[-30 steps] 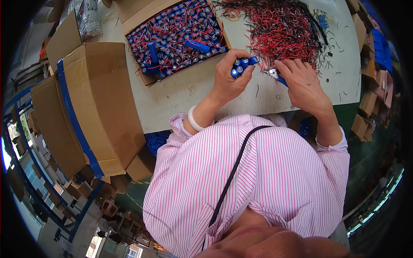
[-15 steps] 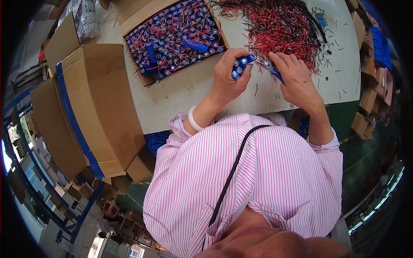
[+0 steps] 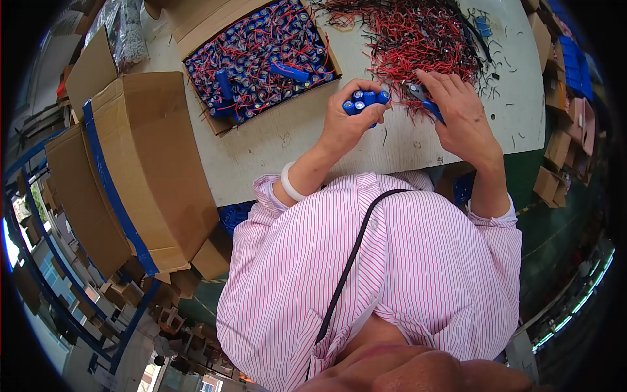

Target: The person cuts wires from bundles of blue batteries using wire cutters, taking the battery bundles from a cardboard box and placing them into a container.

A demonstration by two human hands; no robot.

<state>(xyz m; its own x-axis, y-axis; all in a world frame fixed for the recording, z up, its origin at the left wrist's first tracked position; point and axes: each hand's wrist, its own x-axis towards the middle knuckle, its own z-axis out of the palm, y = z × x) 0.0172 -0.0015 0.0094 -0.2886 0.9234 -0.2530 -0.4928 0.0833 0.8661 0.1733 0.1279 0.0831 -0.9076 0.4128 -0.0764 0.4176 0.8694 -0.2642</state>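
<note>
Several blue cylindrical batteries (image 3: 369, 98) are bunched in my left hand (image 3: 346, 119), their round ends facing up and toward the right. My right hand (image 3: 459, 114) is closed around blue-handled cutting pliers (image 3: 431, 110). The grey jaws of the pliers point up and left, apart from the batteries. Just beyond the pliers lies a pile of red and black wire pieces (image 3: 424, 49). At the upper left, an open carton (image 3: 228, 133) holds many blue batteries with red and black leads, and a few lie flat on top.
A large cardboard box (image 3: 160, 163) with blue tape stands at the table's left side. Clear plastic packaging (image 3: 124, 36) lies at the back left. Wire scraps are scattered over the right of the white table (image 3: 287, 160). Blue bins (image 3: 575, 68) and cartons stand beyond its right edge.
My left hand has turned the batteries, so their ends face differently. My right hand with the pliers has shifted slightly right, widening the gap between the jaws and the batteries.
</note>
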